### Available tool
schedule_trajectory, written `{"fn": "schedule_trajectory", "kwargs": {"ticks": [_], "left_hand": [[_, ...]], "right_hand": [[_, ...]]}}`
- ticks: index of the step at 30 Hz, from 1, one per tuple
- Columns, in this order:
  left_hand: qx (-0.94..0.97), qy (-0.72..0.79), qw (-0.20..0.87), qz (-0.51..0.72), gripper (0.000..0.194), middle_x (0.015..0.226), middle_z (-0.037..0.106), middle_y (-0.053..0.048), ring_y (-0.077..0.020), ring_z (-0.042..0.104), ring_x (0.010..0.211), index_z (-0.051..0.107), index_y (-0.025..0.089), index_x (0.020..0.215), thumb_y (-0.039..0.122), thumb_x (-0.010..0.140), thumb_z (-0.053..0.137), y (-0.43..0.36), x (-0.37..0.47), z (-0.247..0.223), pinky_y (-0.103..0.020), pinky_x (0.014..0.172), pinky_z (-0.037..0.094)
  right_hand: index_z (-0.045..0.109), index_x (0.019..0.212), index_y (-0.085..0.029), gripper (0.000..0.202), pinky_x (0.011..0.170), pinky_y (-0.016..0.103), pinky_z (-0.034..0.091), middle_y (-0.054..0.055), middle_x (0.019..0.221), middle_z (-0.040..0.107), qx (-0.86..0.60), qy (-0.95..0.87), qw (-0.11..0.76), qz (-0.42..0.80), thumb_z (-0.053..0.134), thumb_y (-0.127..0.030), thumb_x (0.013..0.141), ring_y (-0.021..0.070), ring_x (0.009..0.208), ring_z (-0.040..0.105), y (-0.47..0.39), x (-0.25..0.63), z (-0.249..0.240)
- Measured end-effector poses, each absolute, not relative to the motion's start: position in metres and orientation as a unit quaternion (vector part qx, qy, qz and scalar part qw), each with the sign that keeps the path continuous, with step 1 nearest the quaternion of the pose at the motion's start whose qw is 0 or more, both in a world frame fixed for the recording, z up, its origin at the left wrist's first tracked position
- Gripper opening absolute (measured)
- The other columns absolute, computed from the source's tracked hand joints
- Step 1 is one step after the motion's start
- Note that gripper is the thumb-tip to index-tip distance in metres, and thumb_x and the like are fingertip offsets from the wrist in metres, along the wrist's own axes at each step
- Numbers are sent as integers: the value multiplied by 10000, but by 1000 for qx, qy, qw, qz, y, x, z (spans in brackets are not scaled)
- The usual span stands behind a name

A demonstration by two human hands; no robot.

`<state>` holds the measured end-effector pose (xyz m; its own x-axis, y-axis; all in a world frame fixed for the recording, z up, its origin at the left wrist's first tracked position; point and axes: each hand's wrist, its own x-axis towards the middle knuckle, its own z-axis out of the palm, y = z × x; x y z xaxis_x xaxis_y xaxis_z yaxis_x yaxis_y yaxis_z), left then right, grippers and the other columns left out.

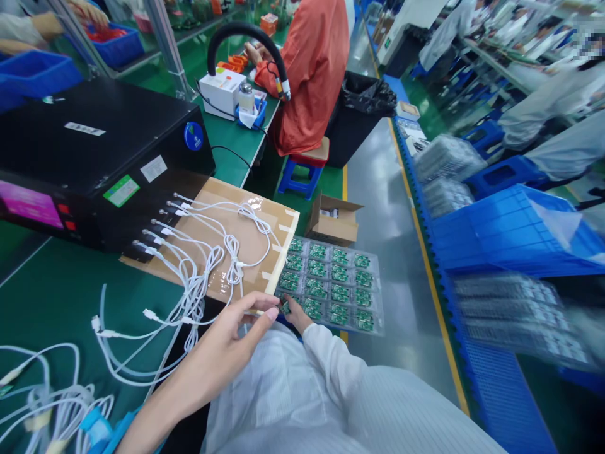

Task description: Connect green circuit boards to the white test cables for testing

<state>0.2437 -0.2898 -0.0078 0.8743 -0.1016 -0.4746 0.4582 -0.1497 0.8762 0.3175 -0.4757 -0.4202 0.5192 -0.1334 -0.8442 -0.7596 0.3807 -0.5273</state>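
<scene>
My left hand reaches in above my lap, thumb and forefinger stretched out and slightly apart, with nothing seen between them. Just beyond its fingertips, my right hand pinches a small green circuit board at the near left corner of a clear plastic tray. Green circuit boards fill the tray's compartments in rows. To the left, white charging cables lie coiled on a cardboard sheet, their plugs running to the front of a black tester box with a lit pink screen.
More white cables lie on the green table. An open carton stands behind the tray. Beyond are a person in an orange coat, a black bin and a fume hose. Stacked trays line the right.
</scene>
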Motion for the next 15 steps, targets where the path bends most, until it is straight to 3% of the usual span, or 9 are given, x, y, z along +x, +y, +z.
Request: {"fn": "schedule_trajectory", "kwargs": {"ticks": [8,12,15], "left_hand": [[728,121,636,-223,446,1375,655,-72,-237,639,1194,633,254,1274,593,995,555,-289,244,-6,-398,1054,440],[729,118,637,-223,435,1364,660,-71,-230,643,1185,641,248,1263,584,999,556,-289,244,-7,-390,1042,443],[724,116,645,-215,432,1351,667,-72,-227,643,1189,644,242,1248,584,995,565,-289,244,-7,-377,1040,449]], "right_hand": [[665,1066,-138,211,643,249,584,9,934,684,-495,467,689,249,660,-344,1024,109,731,658,-469,319,-420],[644,914,-142,219,666,268,596,-12,813,677,-501,453,694,251,689,-339,998,119,702,671,-475,316,-415],[602,783,-173,313,671,279,600,-7,704,660,-516,429,697,253,793,-395,894,155,693,688,-486,310,-410]]}}
